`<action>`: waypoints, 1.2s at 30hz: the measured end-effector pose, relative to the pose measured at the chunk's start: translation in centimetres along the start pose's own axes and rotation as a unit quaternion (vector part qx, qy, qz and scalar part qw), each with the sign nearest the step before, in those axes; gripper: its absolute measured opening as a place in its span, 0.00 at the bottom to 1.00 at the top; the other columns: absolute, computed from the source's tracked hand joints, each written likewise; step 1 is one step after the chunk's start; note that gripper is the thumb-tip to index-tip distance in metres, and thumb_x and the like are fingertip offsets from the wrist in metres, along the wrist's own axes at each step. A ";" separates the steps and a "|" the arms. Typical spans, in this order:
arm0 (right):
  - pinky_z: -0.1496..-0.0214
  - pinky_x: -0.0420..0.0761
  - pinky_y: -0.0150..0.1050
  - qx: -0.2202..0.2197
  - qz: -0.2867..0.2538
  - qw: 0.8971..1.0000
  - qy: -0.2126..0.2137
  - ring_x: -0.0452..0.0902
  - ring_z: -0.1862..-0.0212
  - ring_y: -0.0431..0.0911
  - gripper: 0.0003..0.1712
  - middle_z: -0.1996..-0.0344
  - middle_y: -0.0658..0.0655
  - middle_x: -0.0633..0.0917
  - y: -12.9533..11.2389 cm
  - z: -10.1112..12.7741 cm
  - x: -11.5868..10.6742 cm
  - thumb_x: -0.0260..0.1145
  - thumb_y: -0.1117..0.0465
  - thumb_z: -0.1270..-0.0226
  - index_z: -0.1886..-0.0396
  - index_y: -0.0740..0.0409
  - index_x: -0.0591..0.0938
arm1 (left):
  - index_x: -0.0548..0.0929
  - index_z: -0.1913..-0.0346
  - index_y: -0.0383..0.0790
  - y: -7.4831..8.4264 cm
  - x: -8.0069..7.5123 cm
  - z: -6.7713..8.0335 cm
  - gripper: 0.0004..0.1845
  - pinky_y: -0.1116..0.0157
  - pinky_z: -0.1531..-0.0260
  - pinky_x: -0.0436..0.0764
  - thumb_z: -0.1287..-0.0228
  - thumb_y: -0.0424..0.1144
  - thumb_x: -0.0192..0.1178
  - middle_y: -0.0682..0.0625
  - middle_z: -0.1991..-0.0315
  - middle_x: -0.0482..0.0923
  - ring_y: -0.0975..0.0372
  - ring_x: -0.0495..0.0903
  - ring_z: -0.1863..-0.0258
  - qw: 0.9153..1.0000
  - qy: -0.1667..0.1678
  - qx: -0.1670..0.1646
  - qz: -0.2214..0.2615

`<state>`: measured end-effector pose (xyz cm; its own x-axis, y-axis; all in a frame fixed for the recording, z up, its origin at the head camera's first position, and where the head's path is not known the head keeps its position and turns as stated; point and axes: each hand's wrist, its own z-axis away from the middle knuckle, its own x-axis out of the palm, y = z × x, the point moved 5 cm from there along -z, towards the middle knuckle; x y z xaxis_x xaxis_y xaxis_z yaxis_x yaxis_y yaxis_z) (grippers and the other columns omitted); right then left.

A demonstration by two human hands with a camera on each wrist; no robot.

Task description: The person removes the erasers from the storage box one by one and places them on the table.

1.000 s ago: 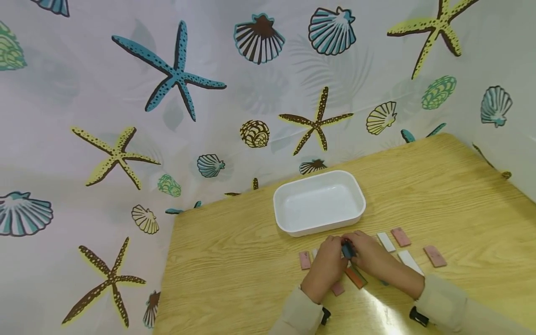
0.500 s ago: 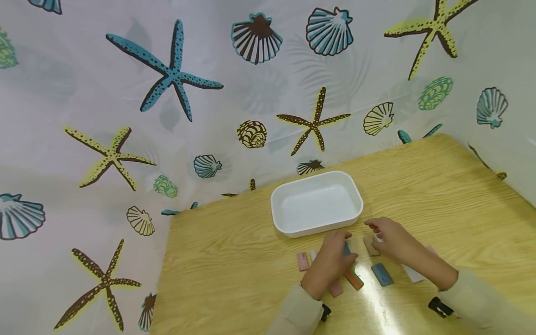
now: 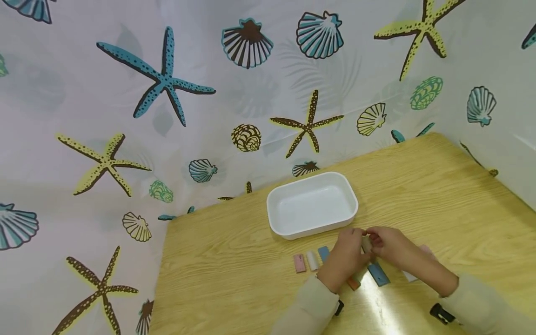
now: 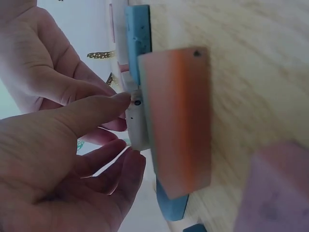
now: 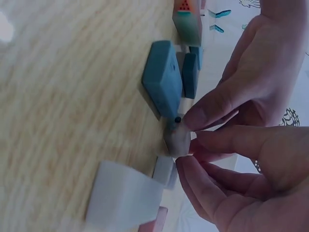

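Observation:
Both hands meet over a beige eraser [image 5: 177, 137] with a dark dot on it, standing just in front of the white tub. My left hand [image 3: 345, 256] pinches it with thumb and fingertips from the left. From the other side, my right hand [image 3: 395, 246] holds it between thumb and fingers, the fingertips of both hands close together. A blue slanted eraser [image 3: 378, 274] lies right beside it, nearer me. An orange striped eraser [image 4: 178, 121] with a green edge sits below the left hand, partly hidden in the head view.
The white tub [image 3: 277, 227] stands behind the hands. To the left lie a pink eraser [image 3: 299, 263], a white eraser [image 3: 311, 260] and another blue eraser [image 3: 324, 253]. A white eraser [image 5: 123, 195] and a pink eraser [image 3: 426, 250] lie by the right forearm.
Both hands were together at a dark blue eraser; the right hand then moved right to the beige eraser. Now the left hand has followed it there, and both hold the beige eraser.

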<state>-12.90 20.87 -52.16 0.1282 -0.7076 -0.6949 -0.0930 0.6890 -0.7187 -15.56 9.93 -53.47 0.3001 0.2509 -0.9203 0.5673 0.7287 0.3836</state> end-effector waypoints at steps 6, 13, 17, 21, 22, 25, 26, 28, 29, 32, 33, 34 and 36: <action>0.63 0.82 0.46 -0.028 -0.006 0.999 0.021 0.80 0.61 0.58 0.20 0.63 0.69 0.81 -0.4 0.0 0.6 0.63 0.76 0.49 0.54 0.80 0.75 | 0.74 0.45 0.45 -0.1 0.3 -0.1 0.22 0.76 0.52 0.72 0.40 0.49 0.62 0.57 0.51 0.73 0.66 0.69 0.48 1.000 0.007 0.007 -0.017; 0.63 0.82 0.45 -0.023 -0.005 1.000 0.016 0.80 0.60 0.58 0.20 0.61 0.71 0.80 -0.5 -0.1 0.9 0.62 0.76 0.46 0.53 0.81 0.74 | 0.75 0.46 0.45 -0.4 0.4 0.0 0.21 0.76 0.50 0.71 0.41 0.47 0.63 0.57 0.51 0.73 0.66 0.71 0.49 1.000 0.014 0.011 -0.026; 0.64 0.83 0.44 -0.021 -0.006 1.000 0.017 0.80 0.60 0.58 0.19 0.60 0.71 0.80 -0.7 -0.2 0.5 0.62 0.73 0.44 0.52 0.79 0.74 | 0.74 0.45 0.44 -0.3 0.3 0.3 0.22 0.74 0.46 0.68 0.40 0.47 0.62 0.57 0.50 0.73 0.65 0.70 0.48 0.999 0.023 0.027 -0.032; 0.66 0.83 0.42 -0.027 0.009 0.999 0.040 0.79 0.59 0.57 0.19 0.56 0.68 0.79 -1.3 -0.1 -0.4 0.62 0.69 0.39 0.49 0.73 0.75 | 0.73 0.43 0.43 -0.6 -0.6 1.0 0.22 0.74 0.48 0.71 0.37 0.48 0.59 0.56 0.48 0.72 0.65 0.70 0.47 0.998 0.039 0.037 -0.028; 0.66 0.83 0.42 -0.034 0.019 0.998 0.052 0.79 0.58 0.56 0.19 0.55 0.67 0.79 -1.5 -0.1 -0.7 0.62 0.68 0.38 0.48 0.71 0.75 | 0.74 0.43 0.43 -0.7 -0.9 1.3 0.21 0.75 0.50 0.72 0.36 0.48 0.58 0.56 0.47 0.72 0.65 0.70 0.47 0.998 0.049 0.039 -0.028; 0.62 0.82 0.47 -0.077 0.057 0.991 0.094 0.78 0.56 0.57 0.20 0.53 0.64 0.79 -2.3 -0.2 -1.8 0.64 0.66 0.39 0.47 0.67 0.76 | 0.75 0.45 0.44 -1.1 -2.5 2.2 0.19 0.78 0.61 0.75 0.34 0.49 0.55 0.56 0.49 0.73 0.67 0.73 0.53 0.993 0.102 0.053 -0.035; 0.60 0.82 0.49 -0.097 0.073 0.986 0.112 0.77 0.55 0.58 0.21 0.53 0.63 0.79 -2.6 -0.3 -2.3 0.65 0.66 0.40 0.47 0.66 0.76 | 0.75 0.45 0.45 -1.4 -3.2 2.6 0.19 0.78 0.62 0.76 0.34 0.50 0.55 0.56 0.50 0.73 0.67 0.73 0.54 0.989 0.129 0.059 -0.045; 0.56 0.79 0.53 -0.131 0.106 0.975 0.147 0.76 0.53 0.58 0.23 0.53 0.62 0.79 -3.1 -0.3 -3.3 0.68 0.63 0.43 0.47 0.64 0.76 | 0.74 0.44 0.44 -2.0 -4.5 3.2 0.22 0.75 0.57 0.76 0.35 0.53 0.54 0.54 0.48 0.73 0.65 0.74 0.51 0.978 0.183 0.074 -0.068; 0.55 0.77 0.55 -0.142 0.124 0.969 0.161 0.75 0.51 0.58 0.26 0.52 0.61 0.79 -3.3 -0.2 -3.9 0.69 0.61 0.44 0.46 0.63 0.76 | 0.73 0.42 0.43 -2.4 -5.2 3.5 0.26 0.71 0.53 0.76 0.35 0.56 0.53 0.52 0.46 0.73 0.63 0.73 0.49 0.973 0.204 0.075 -0.079; 0.51 0.71 0.62 -0.154 0.175 0.954 0.187 0.70 0.46 0.58 0.35 0.47 0.60 0.77 -3.8 -0.2 -5.4 0.71 0.49 0.47 0.40 0.57 0.74 | 0.65 0.34 0.42 -4.0 -7.0 4.3 0.37 0.57 0.40 0.68 0.37 0.64 0.47 0.47 0.37 0.66 0.55 0.63 0.36 0.965 0.234 0.047 -0.113; 0.50 0.69 0.63 -0.152 0.191 0.952 0.187 0.68 0.44 0.59 0.38 0.45 0.59 0.76 -3.9 -0.1 -5.8 0.70 0.45 0.48 0.38 0.54 0.72 | 0.61 0.31 0.42 -4.7 -7.4 4.5 0.40 0.52 0.39 0.65 0.38 0.67 0.45 0.46 0.34 0.62 0.53 0.59 0.34 0.964 0.233 0.031 -0.123; 0.50 0.66 0.65 -0.149 0.204 0.950 0.184 0.66 0.42 0.59 0.41 0.42 0.58 0.74 -3.9 -0.1 -6.2 0.69 0.42 0.48 0.35 0.52 0.70 | 0.58 0.30 0.43 -5.3 -7.9 4.8 0.43 0.48 0.38 0.63 0.39 0.69 0.44 0.46 0.32 0.58 0.51 0.55 0.32 0.965 0.229 0.014 -0.131; 0.49 0.63 0.68 -0.148 0.229 0.946 0.175 0.61 0.38 0.61 0.46 0.37 0.58 0.69 -4.0 0.0 -6.8 0.67 0.36 0.50 0.32 0.48 0.66 | 0.53 0.27 0.46 -6.5 -8.7 5.3 0.46 0.42 0.40 0.60 0.41 0.73 0.39 0.48 0.29 0.51 0.49 0.48 0.30 0.964 0.218 -0.021 -0.152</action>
<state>-13.39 22.90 -44.56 -0.3232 -0.3900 -0.8622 -0.3388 0.8984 -0.2794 -17.79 -0.34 -47.59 -0.2301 0.2595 -0.9379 0.5442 0.8333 0.0971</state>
